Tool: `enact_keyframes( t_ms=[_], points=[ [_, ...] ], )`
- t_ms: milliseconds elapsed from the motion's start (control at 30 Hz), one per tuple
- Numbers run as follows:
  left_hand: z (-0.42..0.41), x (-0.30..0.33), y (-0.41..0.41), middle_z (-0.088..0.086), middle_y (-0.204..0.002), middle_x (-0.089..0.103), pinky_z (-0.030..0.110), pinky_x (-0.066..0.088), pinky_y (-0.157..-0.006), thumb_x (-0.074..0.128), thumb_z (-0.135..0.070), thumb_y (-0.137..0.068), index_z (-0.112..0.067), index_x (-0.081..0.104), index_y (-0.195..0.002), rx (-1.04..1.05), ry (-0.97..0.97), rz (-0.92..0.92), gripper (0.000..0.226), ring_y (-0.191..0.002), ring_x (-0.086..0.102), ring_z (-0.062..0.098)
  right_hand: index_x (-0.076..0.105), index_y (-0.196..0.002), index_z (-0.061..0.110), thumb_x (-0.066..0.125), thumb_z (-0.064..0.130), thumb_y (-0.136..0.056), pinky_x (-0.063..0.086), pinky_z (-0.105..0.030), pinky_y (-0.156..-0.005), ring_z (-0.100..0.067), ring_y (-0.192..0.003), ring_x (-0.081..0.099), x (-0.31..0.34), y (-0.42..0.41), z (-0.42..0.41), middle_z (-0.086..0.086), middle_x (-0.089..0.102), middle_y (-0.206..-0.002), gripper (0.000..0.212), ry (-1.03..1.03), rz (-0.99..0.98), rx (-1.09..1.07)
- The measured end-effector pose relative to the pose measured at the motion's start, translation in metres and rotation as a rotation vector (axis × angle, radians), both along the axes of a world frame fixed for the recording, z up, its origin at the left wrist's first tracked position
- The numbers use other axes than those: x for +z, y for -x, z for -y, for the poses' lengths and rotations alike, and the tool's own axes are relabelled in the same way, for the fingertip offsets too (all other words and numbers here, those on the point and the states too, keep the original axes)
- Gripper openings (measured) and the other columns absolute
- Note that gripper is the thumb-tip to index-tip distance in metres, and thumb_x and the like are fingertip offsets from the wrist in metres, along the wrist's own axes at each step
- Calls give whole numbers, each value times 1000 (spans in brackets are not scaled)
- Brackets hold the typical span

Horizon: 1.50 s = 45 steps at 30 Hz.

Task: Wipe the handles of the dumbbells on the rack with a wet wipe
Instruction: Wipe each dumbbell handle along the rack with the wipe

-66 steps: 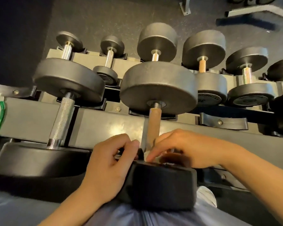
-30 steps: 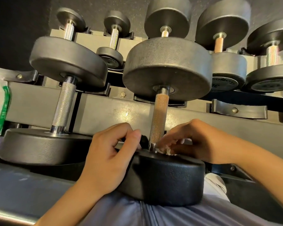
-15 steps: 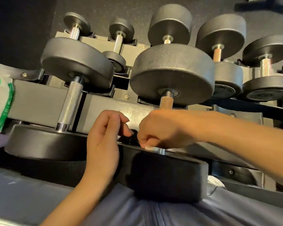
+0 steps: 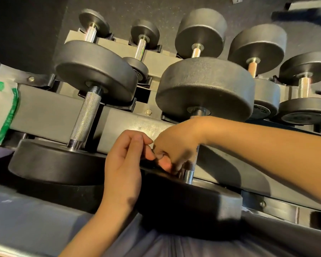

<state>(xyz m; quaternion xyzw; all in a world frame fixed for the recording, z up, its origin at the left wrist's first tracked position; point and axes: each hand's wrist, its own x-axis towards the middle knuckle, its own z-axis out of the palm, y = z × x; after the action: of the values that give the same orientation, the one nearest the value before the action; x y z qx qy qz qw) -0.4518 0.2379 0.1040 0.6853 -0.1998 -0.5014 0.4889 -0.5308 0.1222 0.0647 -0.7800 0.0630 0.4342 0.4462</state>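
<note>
Wiping looks barely begun — right hand (image 4: 176,145) curled round the front dumbbell's handle (image 4: 190,166), wipe hidden, left hand (image 4: 125,160) loosely curled beside it — the other handles apparently left.

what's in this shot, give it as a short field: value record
setting: dumbbell rack with two tiers of dumbbells
right hand: curled round the near centre dumbbell's handle
left hand: fingers curled beside the right hand; what it holds cannot be told
wet wipe: not clearly visible
left dumbbell's handle: bare, untouched
wipe packet: white and green, at the left edge
</note>
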Motion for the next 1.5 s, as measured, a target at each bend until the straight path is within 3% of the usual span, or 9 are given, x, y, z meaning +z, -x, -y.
enact_keyframes(
  t_ms=[267, 400, 567, 700, 867, 1033, 1233, 1333, 1500],
  points=[
    [-5, -8, -9, 1, -59, 55, 23, 47, -66, 55, -28, -85, -11, 60, -74, -148, 10, 127, 21, -62, 56, 15, 66, -96, 26, 63, 13, -83, 38, -8, -69, 0, -77, 43, 18, 50, -14, 11, 59, -84, 19, 85, 374, -319],
    [-7, -9, -8, 0, -59, 55, 23, 46, -67, 52, -11, -95, -8, 59, -75, -188, 2, 165, 21, -63, 55, 15, 68, -99, 23, 63, 17, -85, 42, -22, -78, -6, -86, 48, 24, 83, -31, 8, 58, -92, 16, 206, 491, -463],
    [-10, -6, -7, -5, -67, 62, 18, 45, -66, 45, -44, -83, -25, 60, -73, -358, 42, 348, 26, -68, 59, 9, 71, -93, 23, 69, 12, -84, 43, -18, -72, 1, -78, 50, 16, 99, -42, 14, 53, -87, 14, 292, 516, -780],
    [-18, 8, 0, -15, -82, 61, 10, 42, -68, 42, -43, -88, -28, 59, -81, -564, 130, 574, 25, -80, 60, 5, 74, -92, 18, 71, 11, -83, 50, -28, -76, -7, -84, 57, -1, 102, -28, 6, 60, -89, 12, 504, 579, -1048],
    [-33, 15, 11, -22, -93, 58, 20, 45, -77, 37, -47, -91, -35, 59, -86, -739, 169, 666, 26, -91, 57, 2, 73, -93, 18, 67, 7, -84, 42, -12, -71, -3, -82, 52, -13, 103, -46, 8, 55, -90, 16, 552, 649, -1270],
    [-27, 15, 12, -15, -81, 61, 22, 44, -72, 46, -43, -88, -24, 63, -82, -677, 213, 621, 25, -81, 60, 8, 74, -96, 20, 72, 23, -83, 43, -14, -67, -7, -78, 57, -2, 119, -58, 9, 60, -86, 13, 189, 611, -1159],
    [-32, 18, 17, -15, -78, 61, 15, 42, -70, 48, -38, -87, -24, 62, -79, -565, 201, 713, 22, -78, 59, 5, 69, -94, 24, 70, 21, -83, 40, -11, -68, -4, -77, 53, -13, 110, -65, 18, 52, -86, 11, 280, 703, -1064],
    [-40, 22, 26, -20, -83, 60, 19, 40, -79, 48, -40, -88, -30, 62, -84, -590, 218, 892, 18, -84, 56, 0, 67, -87, 20, 60, 23, -86, 37, -7, -73, 1, -81, 49, -20, 105, -65, 12, 54, -87, 8, 419, 775, -1145],
    [-42, 21, 39, -16, -77, 62, 25, 41, -76, 47, -36, -88, -25, 67, -77, -583, 272, 1018, 25, -75, 57, 3, 67, -89, 7, 44, 24, -87, 45, -23, -62, -19, -77, 56, -30, 100, -34, -10, 59, -89, 28, 921, 833, -1096]
  ],
)
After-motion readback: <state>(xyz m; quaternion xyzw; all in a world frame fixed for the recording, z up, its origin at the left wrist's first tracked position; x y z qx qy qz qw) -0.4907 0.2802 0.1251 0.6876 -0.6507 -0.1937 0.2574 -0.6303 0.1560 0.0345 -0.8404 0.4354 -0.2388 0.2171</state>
